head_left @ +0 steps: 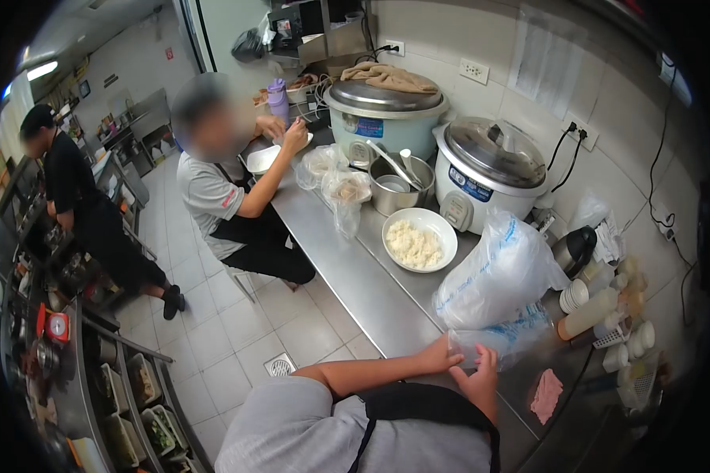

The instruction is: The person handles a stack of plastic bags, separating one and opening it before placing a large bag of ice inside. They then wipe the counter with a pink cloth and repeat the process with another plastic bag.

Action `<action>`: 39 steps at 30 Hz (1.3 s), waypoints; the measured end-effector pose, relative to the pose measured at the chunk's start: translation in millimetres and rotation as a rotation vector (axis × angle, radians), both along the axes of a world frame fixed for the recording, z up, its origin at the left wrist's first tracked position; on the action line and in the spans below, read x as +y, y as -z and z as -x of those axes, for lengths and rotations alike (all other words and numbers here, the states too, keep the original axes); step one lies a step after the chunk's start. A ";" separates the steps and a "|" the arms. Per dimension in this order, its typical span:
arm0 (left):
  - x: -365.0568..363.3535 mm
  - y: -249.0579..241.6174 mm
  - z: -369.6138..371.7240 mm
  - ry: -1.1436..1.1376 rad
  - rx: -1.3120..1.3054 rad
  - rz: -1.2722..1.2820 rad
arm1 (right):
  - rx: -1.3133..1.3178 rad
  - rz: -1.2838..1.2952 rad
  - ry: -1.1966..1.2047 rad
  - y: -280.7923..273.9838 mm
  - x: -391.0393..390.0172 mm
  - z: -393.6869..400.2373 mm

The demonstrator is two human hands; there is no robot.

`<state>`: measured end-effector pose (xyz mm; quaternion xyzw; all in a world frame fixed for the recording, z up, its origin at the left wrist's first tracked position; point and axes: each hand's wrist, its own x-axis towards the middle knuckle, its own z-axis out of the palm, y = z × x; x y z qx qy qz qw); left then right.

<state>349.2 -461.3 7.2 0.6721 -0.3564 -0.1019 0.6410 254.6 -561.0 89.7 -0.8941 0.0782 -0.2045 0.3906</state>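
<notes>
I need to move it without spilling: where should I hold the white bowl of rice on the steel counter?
Grip the white bowl of rice by its bare rim, both hands on opposite sides, from above; the rice sits low and the rim stands clear.

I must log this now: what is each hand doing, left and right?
Left hand: pinching the edge of a clear plastic bag.
Right hand: gripping the same bag.

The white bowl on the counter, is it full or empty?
Partly full. The white bowl holds a heap of white rice in its middle, with bare rim around it.
</notes>
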 end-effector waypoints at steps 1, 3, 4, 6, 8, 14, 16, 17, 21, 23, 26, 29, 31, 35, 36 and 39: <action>-1.0 8.1 0.0 0.024 -0.106 -0.011 | -0.037 0.041 -0.033 -5.8 6.3 -1.0; 2.9 -7.9 1.7 0.141 -0.197 -0.180 | -0.115 0.100 -0.043 22.0 -1.9 -5.0; 2.9 -14.8 0.3 0.196 -0.245 -0.261 | -0.156 0.133 -0.051 31.9 -6.6 -7.2; -2.0 -0.9 -3.0 0.350 -0.389 -0.278 | -0.190 0.085 -0.009 25.8 -5.2 -3.0; -8.3 9.8 -3.7 0.360 -0.511 -0.291 | -0.214 0.066 0.016 17.1 -4.2 -0.3; -42.7 37.2 -4.2 0.171 -0.679 -0.357 | -0.133 -0.096 -0.222 11.9 -3.7 26.9; -63.0 31.6 -8.1 0.228 -0.717 -0.559 | -0.049 -0.310 -0.377 -2.5 -0.9 37.7; -78.0 40.6 -6.8 0.180 -0.630 -0.555 | 0.019 -0.421 -0.448 -8.4 -2.2 42.6; -119.4 56.1 -8.3 0.046 -0.523 -0.560 | 0.319 -0.843 -0.576 10.5 -15.5 62.8; -117.7 38.5 -7.4 0.050 -0.604 -0.610 | 0.401 -0.998 -0.538 30.0 -24.8 76.2; -90.5 -10.5 -5.7 0.124 -0.770 -0.740 | 0.367 -1.117 -0.392 44.3 -37.2 93.7; -79.5 4.1 -32.9 0.657 -0.824 -0.640 | 0.219 -1.114 -0.211 29.3 -38.2 91.4; -42.1 -9.7 -30.4 0.746 0.083 -0.289 | 0.106 -1.161 -0.103 19.4 -36.1 82.5; 46.8 -36.1 -13.2 0.731 1.210 0.230 | 0.119 -0.955 -0.533 24.7 -27.6 39.6; 60.2 -40.2 -9.2 0.738 1.324 0.290 | 0.180 -0.865 -0.590 28.0 -20.5 29.7; 86.5 -59.3 1.2 0.529 1.140 -0.044 | 0.407 -0.872 -0.721 19.6 29.1 0.6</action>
